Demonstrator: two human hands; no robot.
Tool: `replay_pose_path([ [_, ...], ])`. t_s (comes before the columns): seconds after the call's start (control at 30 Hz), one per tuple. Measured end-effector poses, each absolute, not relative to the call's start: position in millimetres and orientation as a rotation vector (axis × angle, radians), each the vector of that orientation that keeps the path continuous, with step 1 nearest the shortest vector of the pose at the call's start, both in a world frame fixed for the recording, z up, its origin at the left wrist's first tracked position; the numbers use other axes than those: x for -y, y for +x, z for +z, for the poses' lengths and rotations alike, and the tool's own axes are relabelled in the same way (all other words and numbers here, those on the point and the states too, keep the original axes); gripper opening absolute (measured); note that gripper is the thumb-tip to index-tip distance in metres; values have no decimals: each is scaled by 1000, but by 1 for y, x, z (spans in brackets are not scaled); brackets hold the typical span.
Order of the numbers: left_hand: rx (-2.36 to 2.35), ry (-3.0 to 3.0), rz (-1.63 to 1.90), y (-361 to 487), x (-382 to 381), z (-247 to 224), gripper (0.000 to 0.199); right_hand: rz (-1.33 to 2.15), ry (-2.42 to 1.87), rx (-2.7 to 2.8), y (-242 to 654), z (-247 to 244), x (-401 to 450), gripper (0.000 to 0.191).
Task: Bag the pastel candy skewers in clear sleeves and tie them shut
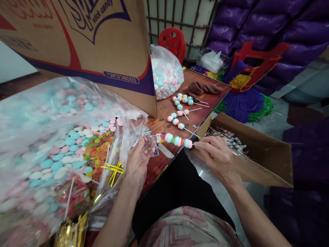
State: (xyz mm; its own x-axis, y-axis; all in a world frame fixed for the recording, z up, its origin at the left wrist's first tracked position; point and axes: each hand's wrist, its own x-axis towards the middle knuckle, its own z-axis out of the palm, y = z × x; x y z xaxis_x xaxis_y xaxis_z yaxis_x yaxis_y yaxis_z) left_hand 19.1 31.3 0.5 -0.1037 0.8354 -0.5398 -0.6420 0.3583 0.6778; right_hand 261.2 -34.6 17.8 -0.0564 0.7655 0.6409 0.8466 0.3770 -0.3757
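My right hand [214, 151] pinches the white stick of a candy skewer [178, 140], threaded with pink, blue and green pieces. The skewer points left, toward my left hand [138, 156]. Between the fingers of that hand is a clear plastic sleeve [151, 139] with a coloured print. The skewer's far end lies at the sleeve's mouth; I cannot tell how far inside it is. Several more candy skewers [176, 122] lie on the table just beyond. Left of my left hand, loose pastel candies [59, 164] and small fruit-coloured rings [99, 147] lie among plastic sheeting.
A large cardboard box [102, 61] stands at the back left, beside a bag of pastel candies [167, 77]. A brown cloth [204, 89] lies near the table corner. An open carton [257, 168] with wrapped skewers is on the right. Gold twist ties [113, 171] lie at left.
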Motion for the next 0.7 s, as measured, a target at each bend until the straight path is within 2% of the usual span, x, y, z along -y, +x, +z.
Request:
replay_pose_path([
  [0.27, -1070, 288, 1331, 17, -31, -4, 26, 273, -1380, 1757, 261, 18, 40, 14],
  [0.47, -1007, 298, 1339, 17, -33, -2, 20, 675, -1322, 1644, 257, 18, 38, 18],
  [0.7, -1039, 257, 1332, 9, -35, -2, 14, 874, -1385, 1270, 251, -1, 38, 16],
])
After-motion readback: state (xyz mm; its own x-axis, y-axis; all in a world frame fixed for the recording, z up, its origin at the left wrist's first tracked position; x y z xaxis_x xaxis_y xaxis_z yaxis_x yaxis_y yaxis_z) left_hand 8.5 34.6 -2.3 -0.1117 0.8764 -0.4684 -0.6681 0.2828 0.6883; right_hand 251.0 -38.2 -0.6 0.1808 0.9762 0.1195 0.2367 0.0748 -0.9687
